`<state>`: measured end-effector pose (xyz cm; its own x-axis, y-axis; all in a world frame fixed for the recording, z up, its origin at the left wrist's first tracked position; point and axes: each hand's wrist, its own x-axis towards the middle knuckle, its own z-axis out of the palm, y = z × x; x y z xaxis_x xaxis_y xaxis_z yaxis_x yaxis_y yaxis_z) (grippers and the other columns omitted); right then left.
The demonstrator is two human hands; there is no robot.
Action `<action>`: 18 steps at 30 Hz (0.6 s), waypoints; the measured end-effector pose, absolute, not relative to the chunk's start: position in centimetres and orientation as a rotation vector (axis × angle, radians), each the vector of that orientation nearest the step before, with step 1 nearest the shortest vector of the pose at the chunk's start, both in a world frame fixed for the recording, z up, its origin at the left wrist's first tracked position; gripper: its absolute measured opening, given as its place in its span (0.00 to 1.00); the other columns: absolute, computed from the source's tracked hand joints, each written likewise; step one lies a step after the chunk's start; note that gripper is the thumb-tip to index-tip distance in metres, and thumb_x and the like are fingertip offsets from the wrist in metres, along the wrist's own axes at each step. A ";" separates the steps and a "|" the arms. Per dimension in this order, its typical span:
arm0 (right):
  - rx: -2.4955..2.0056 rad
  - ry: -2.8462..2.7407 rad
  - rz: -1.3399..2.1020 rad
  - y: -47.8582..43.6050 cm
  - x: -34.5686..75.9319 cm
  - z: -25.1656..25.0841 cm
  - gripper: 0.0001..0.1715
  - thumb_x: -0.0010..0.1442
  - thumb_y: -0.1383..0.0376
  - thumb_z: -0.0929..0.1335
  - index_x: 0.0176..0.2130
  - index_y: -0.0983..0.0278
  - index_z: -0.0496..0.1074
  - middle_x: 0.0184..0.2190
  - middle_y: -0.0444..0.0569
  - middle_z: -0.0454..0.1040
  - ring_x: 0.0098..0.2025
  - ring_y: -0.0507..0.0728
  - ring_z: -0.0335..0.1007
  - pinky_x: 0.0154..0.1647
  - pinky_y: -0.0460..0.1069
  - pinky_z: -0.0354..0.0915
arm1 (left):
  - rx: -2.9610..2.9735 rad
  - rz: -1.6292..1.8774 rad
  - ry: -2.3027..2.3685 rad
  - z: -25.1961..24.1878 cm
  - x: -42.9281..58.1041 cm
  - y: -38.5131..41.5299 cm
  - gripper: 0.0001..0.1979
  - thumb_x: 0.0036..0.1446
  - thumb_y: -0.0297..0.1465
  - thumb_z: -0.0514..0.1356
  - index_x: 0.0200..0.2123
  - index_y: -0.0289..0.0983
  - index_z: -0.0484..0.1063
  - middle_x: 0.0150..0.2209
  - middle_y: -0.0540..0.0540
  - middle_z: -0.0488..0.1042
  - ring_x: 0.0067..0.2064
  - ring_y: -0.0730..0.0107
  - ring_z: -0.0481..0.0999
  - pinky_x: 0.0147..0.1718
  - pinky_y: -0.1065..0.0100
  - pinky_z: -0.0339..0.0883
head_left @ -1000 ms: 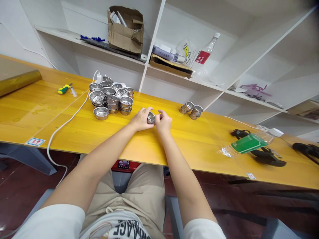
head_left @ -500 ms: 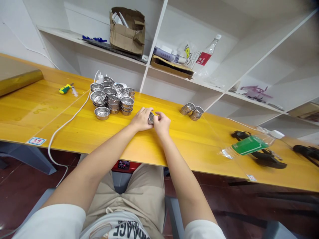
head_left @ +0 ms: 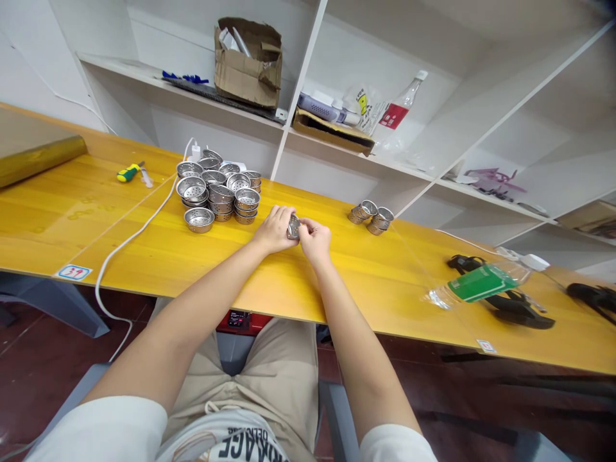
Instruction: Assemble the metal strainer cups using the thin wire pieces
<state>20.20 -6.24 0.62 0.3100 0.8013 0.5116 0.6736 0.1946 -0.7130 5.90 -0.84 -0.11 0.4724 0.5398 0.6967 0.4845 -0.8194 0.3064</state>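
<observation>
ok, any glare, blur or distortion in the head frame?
Head view: soft glare on the table; green-labelled bottle blurred and seemingly stretched, likely by the lens; top-right corner dark; held cup small, fine detail unclear.

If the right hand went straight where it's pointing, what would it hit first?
The right hand would first meet the small round perforated silver metal cup it seems to touch; the left hand, holding that cup, likely comes next, though depth is unclear.

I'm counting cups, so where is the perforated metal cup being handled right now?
In the head view, the cup is near the centre, between the left hand and right hand, to the right of the larger cluster of cups.
</observation>
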 end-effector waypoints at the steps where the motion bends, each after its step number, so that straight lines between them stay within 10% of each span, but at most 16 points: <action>1: -1.528 -1.406 0.150 -6.2 20.2 0.6 0.22 0.54 0.59 0.63 0.37 0.66 0.82 0.20 0.42 0.68 0.25 0.54 0.64 0.31 0.48 0.61 | 2.644 1.286 0.917 -0.1 5.9 -0.8 0.30 0.51 0.34 0.68 0.56 0.34 0.65 0.52 0.36 0.73 0.56 0.46 0.71 0.57 0.51 0.69; 18: -1.575 -1.335 0.283 -5.5 21.5 0.1 0.16 0.56 0.53 0.68 0.35 0.64 0.76 0.21 0.41 0.71 0.26 0.54 0.66 0.33 0.49 0.62 | 2.608 1.382 0.806 -0.3 5.7 -0.7 0.30 0.51 0.34 0.68 0.57 0.34 0.67 0.52 0.38 0.76 0.55 0.49 0.73 0.57 0.52 0.69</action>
<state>21.52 -5.52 0.11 0.3607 0.8403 0.4048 0.6036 0.1205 -0.7881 5.71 -0.69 -0.31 0.4543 0.4851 0.7472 0.4113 -0.8582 0.3071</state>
